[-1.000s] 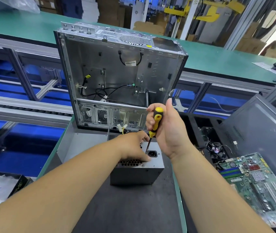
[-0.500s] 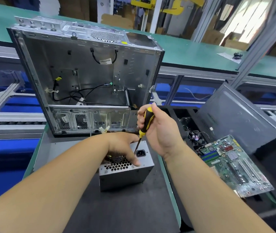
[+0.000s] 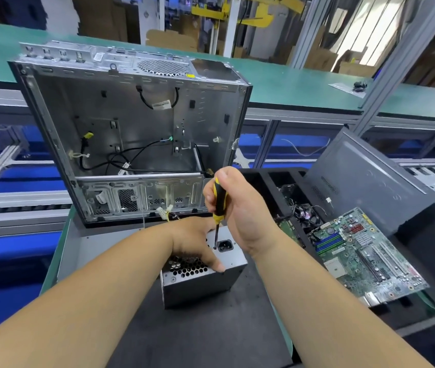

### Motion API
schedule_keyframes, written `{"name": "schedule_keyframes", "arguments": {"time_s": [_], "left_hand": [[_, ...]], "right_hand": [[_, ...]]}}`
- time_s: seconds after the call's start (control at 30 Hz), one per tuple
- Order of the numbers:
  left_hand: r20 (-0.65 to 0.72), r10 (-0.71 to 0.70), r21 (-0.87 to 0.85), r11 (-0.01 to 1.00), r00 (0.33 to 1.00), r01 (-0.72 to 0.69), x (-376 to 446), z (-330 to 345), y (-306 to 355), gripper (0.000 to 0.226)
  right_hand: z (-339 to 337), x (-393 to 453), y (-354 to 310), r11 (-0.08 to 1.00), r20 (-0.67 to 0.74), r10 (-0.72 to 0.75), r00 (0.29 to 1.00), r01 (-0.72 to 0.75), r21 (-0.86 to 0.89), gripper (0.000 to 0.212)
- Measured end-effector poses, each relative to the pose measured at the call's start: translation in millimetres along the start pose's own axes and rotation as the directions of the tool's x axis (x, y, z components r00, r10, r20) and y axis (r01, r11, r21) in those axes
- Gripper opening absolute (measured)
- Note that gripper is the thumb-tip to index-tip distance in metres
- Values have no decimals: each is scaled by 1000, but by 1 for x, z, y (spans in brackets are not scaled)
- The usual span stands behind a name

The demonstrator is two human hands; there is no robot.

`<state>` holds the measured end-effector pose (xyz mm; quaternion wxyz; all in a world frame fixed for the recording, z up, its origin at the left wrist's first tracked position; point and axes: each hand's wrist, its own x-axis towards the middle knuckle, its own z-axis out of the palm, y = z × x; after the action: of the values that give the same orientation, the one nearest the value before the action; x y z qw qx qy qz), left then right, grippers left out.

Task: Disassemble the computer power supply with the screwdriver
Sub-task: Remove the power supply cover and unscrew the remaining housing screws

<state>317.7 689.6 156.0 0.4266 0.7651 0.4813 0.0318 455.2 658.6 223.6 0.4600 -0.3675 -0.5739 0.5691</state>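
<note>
**One power supply on the mat, both hands engaged**

Dark, matte rubber mat (image 3: 211,335) covers the near bench, edged in green. On it stands one power supply (image 3: 200,285), a box of bare grey sheet metal; its upper face carries a honeycomb vent grille and one black socket. It sits just in front of one open computer case (image 3: 131,123).

One screwdriver (image 3: 219,201), with a yellow and black handle and a thin dark steel shaft, stands nearly upright, its tip down on the upper face of the power supply just left of the socket.

Right hand (image 3: 240,208): fingers and thumb wrapped round the screwdriver handle.

Left hand (image 3: 192,243): lies on top of the power supply over the grille, with the thumb stretched along the upper face towards the near edge. Whether its fingers curl over the far edge cannot be told.

The case is a rectangular shell of galvanised steel, standing on edge with its side off; several loose black cables hang inside. To the right lie one green circuit board (image 3: 365,256), flat and densely populated, and one dark grey metal panel (image 3: 370,181), leaning tilted behind it.
</note>
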Motion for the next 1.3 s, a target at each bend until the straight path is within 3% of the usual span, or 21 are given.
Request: {"name": "schedule_keyframes", "arguments": {"time_s": [0.13, 0.33, 0.5, 0.77, 0.9, 1.13, 1.3], "left_hand": [[5, -10, -31, 999, 1000, 10, -1, 0, -1, 86], [17, -5, -1, 1000, 1000, 5, -2, -4, 4, 92], [6, 3, 12, 1000, 1000, -3, -2, -3, 4, 92], [-7, 3, -31, 1000, 1000, -3, -1, 0, 1, 92], [-4, 10, -43, 999, 1000, -11, -1, 0, 2, 94], [3, -5, -45, 999, 1000, 6, -2, -1, 3, 84], [5, -8, -50, 999, 1000, 9, -3, -2, 4, 78]], "right_hand": [[-5, 1, -5, 1000, -55, 14, 998, -14, -7, 20], [1, 0, -1, 980, -14, 37, 999, -33, 196, 44], [-1, 1, 1, 994, -59, -6, 998, 12, 108, 29], [-6, 1, -1, 996, -39, 23, 999, -20, 84, 29], [-4, 2, -6, 988, -8, 8, 1000, -6, 151, 32], [-1, 0, 2, 952, -75, 14, 997, 10, 306, 34], [-9, 1, -1, 995, -78, 24, 997, -17, 99, 30]]}}
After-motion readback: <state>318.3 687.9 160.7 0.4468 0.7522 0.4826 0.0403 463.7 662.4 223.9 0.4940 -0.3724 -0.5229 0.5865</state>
